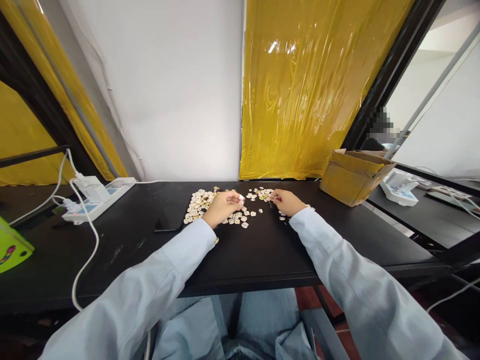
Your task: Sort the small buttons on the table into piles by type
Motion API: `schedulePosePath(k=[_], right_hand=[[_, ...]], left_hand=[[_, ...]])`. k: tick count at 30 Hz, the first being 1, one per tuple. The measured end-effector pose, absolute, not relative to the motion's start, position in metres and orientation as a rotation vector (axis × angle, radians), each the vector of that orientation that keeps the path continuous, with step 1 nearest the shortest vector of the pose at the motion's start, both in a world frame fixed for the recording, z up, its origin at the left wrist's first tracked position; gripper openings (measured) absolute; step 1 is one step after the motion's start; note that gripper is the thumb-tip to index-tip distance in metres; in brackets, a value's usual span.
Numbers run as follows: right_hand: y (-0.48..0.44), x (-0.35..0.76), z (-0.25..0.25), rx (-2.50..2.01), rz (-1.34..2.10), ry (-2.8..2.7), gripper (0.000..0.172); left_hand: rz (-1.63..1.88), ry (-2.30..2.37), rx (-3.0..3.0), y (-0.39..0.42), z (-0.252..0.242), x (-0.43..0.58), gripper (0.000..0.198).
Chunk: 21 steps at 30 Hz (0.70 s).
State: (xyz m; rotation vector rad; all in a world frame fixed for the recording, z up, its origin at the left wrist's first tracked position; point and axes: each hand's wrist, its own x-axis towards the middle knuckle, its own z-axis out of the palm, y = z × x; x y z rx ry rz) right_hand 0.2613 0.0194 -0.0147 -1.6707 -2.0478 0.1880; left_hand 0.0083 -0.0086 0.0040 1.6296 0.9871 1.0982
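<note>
My left hand (224, 205) fingers pinch 1 small white piece; right hand (287, 202) pinches a thin reddish tool. Pieces (198, 202) scattered on bench (262, 250) at 12 o'clock. Look light, stiff, slippery: grip by edges.

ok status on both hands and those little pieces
Left hand pinching a small white piece. Right hand holding a thin reddish item, unclear what. Scattered small pieces on black table. Nothing blocking.
</note>
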Motion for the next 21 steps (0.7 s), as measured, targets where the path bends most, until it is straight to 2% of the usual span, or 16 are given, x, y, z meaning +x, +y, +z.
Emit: schedulePosePath(k=[6,11,16,19,21], right_hand=[[0.017,0.258,-0.012,-1.627,0.095,-1.953,0.025],[0.008,0.239,-0.012,-1.284,0.236,-2.191,0.022],[0.01,0.231,-0.017,-1.235,0.34,-2.297,0.01],[0.011,0.234,-0.016,-1.255,0.411,-2.256,0.011],[0.01,0.236,-0.014,-1.323,0.437,-2.201,0.017]], left_hand=[[1.163,0.948,1.562,-0.01,0.005,0.009,0.026],[1.144,0.976,1.543,-0.01,0.005,0.009,0.025],[1.135,0.97,1.545,-0.009,0.003,0.009,0.024],[1.135,0.951,1.554,-0.008,0.002,0.008,0.022],[1.136,0.95,1.569,-0.007,0.002,0.008,0.021]])
